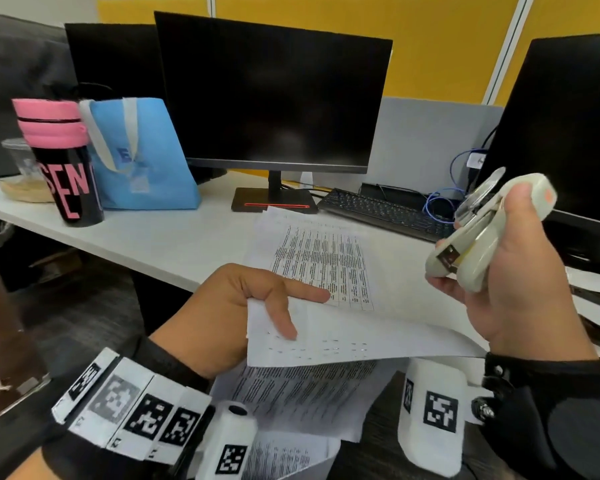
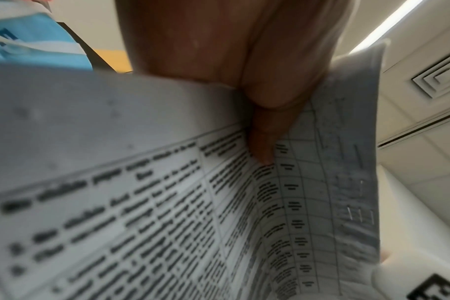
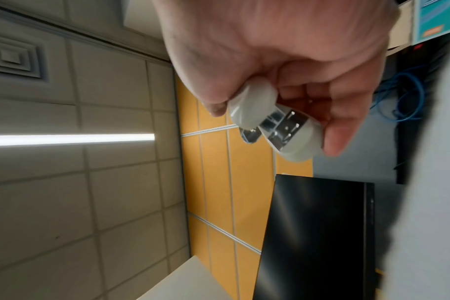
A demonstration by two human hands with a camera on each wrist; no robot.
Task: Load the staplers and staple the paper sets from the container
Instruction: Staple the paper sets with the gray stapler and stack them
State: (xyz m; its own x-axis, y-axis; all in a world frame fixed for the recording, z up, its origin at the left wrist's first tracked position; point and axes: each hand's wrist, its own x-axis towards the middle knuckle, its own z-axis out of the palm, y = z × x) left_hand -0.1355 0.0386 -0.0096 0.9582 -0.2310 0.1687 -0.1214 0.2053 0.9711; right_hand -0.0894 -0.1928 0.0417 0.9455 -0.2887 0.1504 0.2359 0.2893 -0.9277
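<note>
Being pinched at its near left corner by the left hand [image 1: 236,313], a set of printed paper sheets [image 1: 343,327] is being held up above the desk edge, the thumb and index finger lying on the top sheet and the other fingers hidden beneath it. A row of staples is being shown along the near margin of that top sheet. In the left wrist view the fingers [image 2: 262,130] are being seen under the sheets, pressed against a printed table. More printed sheets [image 1: 312,258] are being left lying on the white desk [image 1: 136,233] beyond the held set, and others [image 1: 291,403] are hanging below it near the wrists.

A beige stapler [image 1: 482,237] is being gripped by the right hand [image 1: 520,292], raised to the right of the paper and well apart from it, its metal mouth pointed toward the sheets. The fingers are being curled around its body, the thumb resting on top. In the right wrist view the stapler's metal front is being shown slightly parted.

A dark monitor [image 1: 274,95], a black keyboard [image 1: 385,211], a blue bag [image 1: 142,157] and a pink-lidded black tumbler [image 1: 66,164] are being kept at the back of the desk.
</note>
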